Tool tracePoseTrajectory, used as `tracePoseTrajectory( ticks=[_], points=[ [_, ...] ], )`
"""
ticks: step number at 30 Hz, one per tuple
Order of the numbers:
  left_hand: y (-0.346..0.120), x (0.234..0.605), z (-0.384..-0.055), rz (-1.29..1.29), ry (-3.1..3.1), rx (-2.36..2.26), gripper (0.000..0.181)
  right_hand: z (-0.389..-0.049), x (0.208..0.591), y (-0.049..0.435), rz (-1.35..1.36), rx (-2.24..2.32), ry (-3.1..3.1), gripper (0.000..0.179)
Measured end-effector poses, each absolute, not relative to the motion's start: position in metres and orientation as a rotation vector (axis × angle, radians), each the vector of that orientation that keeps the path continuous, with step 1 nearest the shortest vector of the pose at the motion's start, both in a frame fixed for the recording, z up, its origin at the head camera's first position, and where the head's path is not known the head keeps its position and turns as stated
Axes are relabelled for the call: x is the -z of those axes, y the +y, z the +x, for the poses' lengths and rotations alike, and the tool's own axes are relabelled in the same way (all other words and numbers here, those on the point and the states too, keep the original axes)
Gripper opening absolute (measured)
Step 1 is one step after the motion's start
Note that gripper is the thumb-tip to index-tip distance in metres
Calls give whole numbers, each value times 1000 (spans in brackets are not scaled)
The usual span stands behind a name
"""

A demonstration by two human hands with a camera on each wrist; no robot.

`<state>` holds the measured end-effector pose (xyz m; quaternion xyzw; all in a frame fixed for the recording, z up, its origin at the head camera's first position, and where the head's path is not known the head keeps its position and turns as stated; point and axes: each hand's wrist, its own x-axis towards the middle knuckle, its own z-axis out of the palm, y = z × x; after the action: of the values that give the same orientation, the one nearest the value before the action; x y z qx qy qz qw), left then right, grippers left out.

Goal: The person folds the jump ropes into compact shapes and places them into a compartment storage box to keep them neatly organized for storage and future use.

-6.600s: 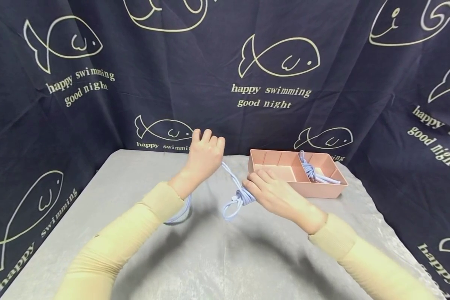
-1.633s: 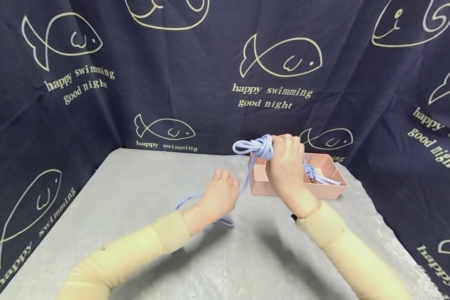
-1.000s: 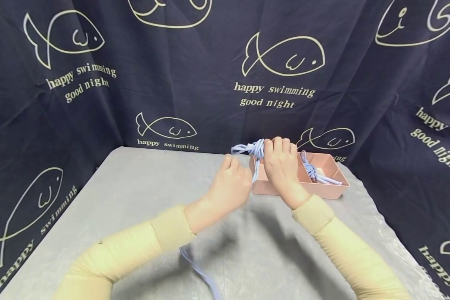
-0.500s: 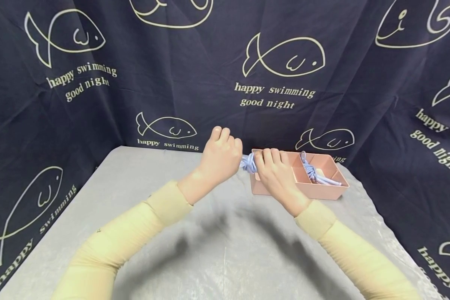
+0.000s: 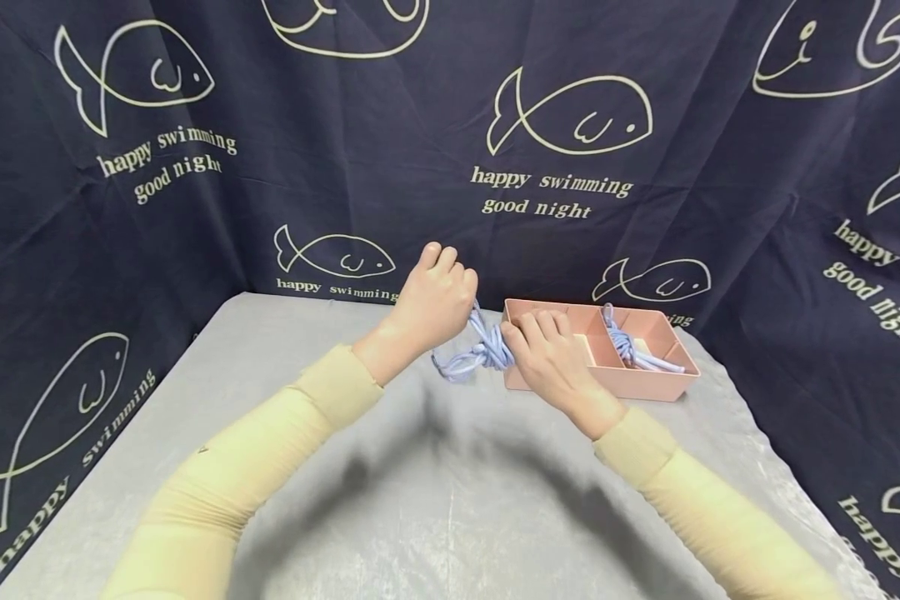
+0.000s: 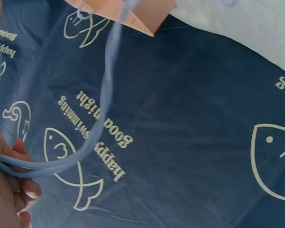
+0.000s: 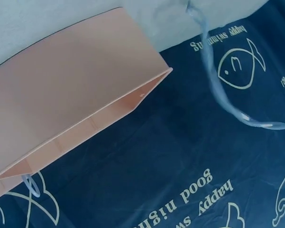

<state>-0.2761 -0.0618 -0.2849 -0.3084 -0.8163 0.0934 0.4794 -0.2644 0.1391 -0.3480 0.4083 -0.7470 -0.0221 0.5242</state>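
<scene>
A light-blue cord, wound into a bundle (image 5: 493, 348), hangs above the grey table between my two hands. My right hand (image 5: 551, 354) grips the bundle's right end, in front of the pink box; its fingertips are partly hidden. Raised to the left and higher, my left hand (image 5: 437, 293) holds a doubled length of the cord running to the bundle. In the left wrist view that doubled cord (image 6: 106, 90) passes between the fingers of the left hand (image 6: 12, 183). Loops stick out at the bundle's lower left. The right wrist view shows a curving cord strand (image 7: 216, 88) but no hand.
A pink divided box (image 5: 645, 385) stands at the back right of the table (image 5: 435, 517), just behind my right hand. Its right compartment holds another tied blue cord bundle (image 5: 621, 340). A dark fish-print curtain (image 5: 420, 167) encloses the back and sides.
My left hand has circled the bundle with the cord, low first, then up to the left. The long loose tail has shortened. My right hand has lowered the bundle from above the box.
</scene>
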Motion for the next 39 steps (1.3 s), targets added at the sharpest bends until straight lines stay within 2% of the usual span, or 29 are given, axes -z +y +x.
tracePoseTrajectory(
  ticks=[12,23,39],
  points=[
    [-71,296,-294,-811,-2118,-271,19,-250,342,135,1036,-127,-1750,12],
    [-66,320,-294,-751,-1977,-179,21,-244,343,130,996,-278,-1777,15],
    [-68,346,-290,-769,-2021,-125,8,-236,334,130,929,-384,-1840,15]
  ],
)
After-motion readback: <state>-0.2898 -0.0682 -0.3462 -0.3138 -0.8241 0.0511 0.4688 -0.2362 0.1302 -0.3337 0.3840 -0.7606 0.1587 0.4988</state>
